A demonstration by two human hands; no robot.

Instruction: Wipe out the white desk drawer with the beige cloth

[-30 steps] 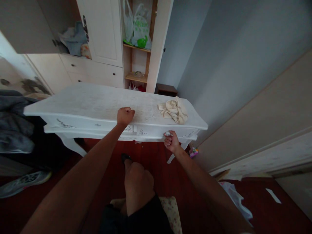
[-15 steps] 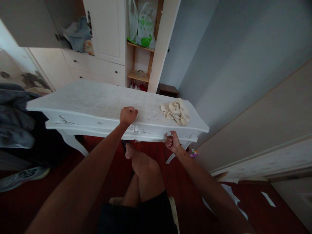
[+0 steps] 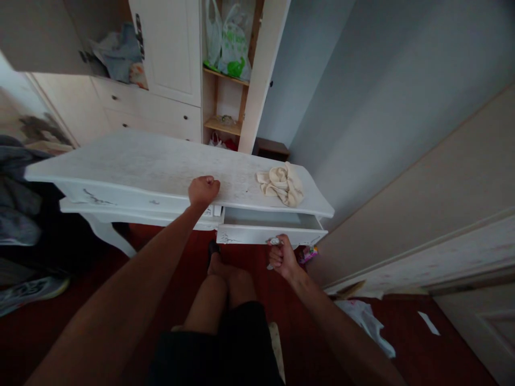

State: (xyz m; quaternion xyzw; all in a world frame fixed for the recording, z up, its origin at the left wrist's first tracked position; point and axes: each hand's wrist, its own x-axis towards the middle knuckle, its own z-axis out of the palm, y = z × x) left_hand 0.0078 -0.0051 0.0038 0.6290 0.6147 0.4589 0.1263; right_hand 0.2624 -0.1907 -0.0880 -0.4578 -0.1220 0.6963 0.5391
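A white desk [image 3: 132, 163] stands in front of me. My left hand [image 3: 203, 190] is a closed fist resting on the desk's front edge, holding nothing. My right hand [image 3: 281, 256] grips the small handle [image 3: 274, 242] of the right drawer [image 3: 269, 234], which stands pulled partly out; its inside looks bare as far as I can see. A crumpled beige cloth [image 3: 281, 183] lies on the desk top just above the drawer. My knees [image 3: 225, 279] are below the desk's edge.
A white wardrobe [image 3: 169, 53] with an open door and shelves holding plastic bags [image 3: 227, 43] stands behind the desk. Dark clothes [image 3: 16, 203] pile up at the left, a shoe [image 3: 28, 289] on the red floor. A wall and white paper scraps [image 3: 366, 321] are to the right.
My right hand has pulled the right drawer out toward me; it was closed before. My left fist has stayed on the desk edge.
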